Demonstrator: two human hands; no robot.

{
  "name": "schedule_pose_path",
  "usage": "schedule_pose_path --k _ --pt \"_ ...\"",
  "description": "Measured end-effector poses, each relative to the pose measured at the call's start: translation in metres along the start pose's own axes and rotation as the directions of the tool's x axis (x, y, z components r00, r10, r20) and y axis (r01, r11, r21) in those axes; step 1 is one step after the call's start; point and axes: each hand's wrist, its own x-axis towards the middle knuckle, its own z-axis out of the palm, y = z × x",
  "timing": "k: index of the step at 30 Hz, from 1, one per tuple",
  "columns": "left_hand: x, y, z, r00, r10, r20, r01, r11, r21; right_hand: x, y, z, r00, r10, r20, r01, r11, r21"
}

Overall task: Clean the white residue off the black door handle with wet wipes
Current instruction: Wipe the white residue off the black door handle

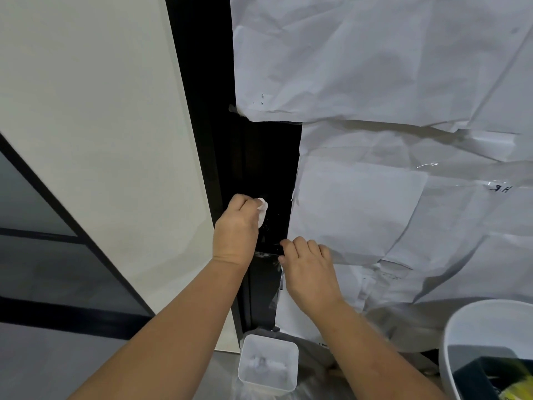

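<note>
The left hand (pixel 236 226) is closed around a crumpled white wipe (pixel 262 211) pressed to the glossy black door panel just above the handle (pixel 269 249), whose end the right hand (pixel 308 265) pinches with curled fingers. The likely trouble is smearing: a soft, bunched wipe can spread the white specks (pixel 264 256) across the slick surface instead of lifting them. It could also snag the thin, creased paper (pixel 360 209) taped just beside the handle.

White paper sheets (pixel 375 67) hem the narrow black door strip (pixel 268 157) above and right; the white wall (pixel 101 125) bounds its left.
</note>
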Motion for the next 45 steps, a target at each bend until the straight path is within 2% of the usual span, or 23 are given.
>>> schedule_pose_path --k 4,7,11,14,19,24,26,29,33,36,41,45 --pt "0.001 -0.005 0.012 0.991 0.132 0.013 -0.132 0.988 0.084 -0.001 0.002 0.001 1.0 -0.013 -0.019 0.014 1.0 0.028" --pt "0.003 -0.006 0.017 0.983 0.18 0.021 -0.181 0.977 0.117 -0.001 0.002 0.003 1.0 0.001 -0.027 -0.001 1.0 0.023" --pt "0.007 0.005 0.022 0.957 0.275 0.093 -0.285 0.95 0.127 -0.001 0.0 0.004 0.999 0.025 -0.038 -0.025 1.0 0.019" --pt "0.009 0.008 0.02 0.951 0.278 0.138 -0.297 0.944 0.144 0.0 0.001 0.003 0.999 0.024 -0.042 -0.024 1.0 0.02" --pt "0.009 0.004 0.018 0.97 0.211 0.118 -0.229 0.958 0.17 -0.001 0.001 0.001 0.999 0.013 -0.031 -0.012 0.999 0.031" --pt "0.013 0.012 0.021 0.92 0.327 0.217 -0.362 0.921 0.147 -0.001 0.003 0.004 0.999 0.026 -0.03 -0.025 0.999 0.042" --pt "0.013 0.013 0.024 0.917 0.332 0.22 -0.369 0.917 0.153 0.0 0.003 0.004 0.999 0.024 -0.025 -0.023 0.999 0.046" --pt "0.005 0.01 0.026 0.956 0.265 0.127 -0.284 0.945 0.162 0.0 0.004 0.003 1.0 0.022 -0.02 -0.021 0.998 0.056" --pt "-0.005 0.002 0.024 0.998 0.004 -0.068 0.005 0.992 0.126 0.001 0.005 0.004 1.0 0.025 -0.011 -0.024 0.997 0.069" --pt "-0.01 0.001 0.018 0.991 -0.113 -0.074 0.122 0.986 0.118 0.001 0.004 0.004 1.0 0.026 -0.003 -0.026 0.997 0.077" --pt "-0.014 -0.001 0.013 0.987 -0.16 -0.03 0.162 0.98 0.116 0.001 0.006 0.004 1.0 0.017 0.002 -0.017 0.997 0.072" --pt "-0.034 -0.001 0.009 0.972 -0.233 -0.034 0.234 0.972 0.017 0.001 0.005 0.003 1.0 0.013 -0.017 -0.012 0.998 0.069"
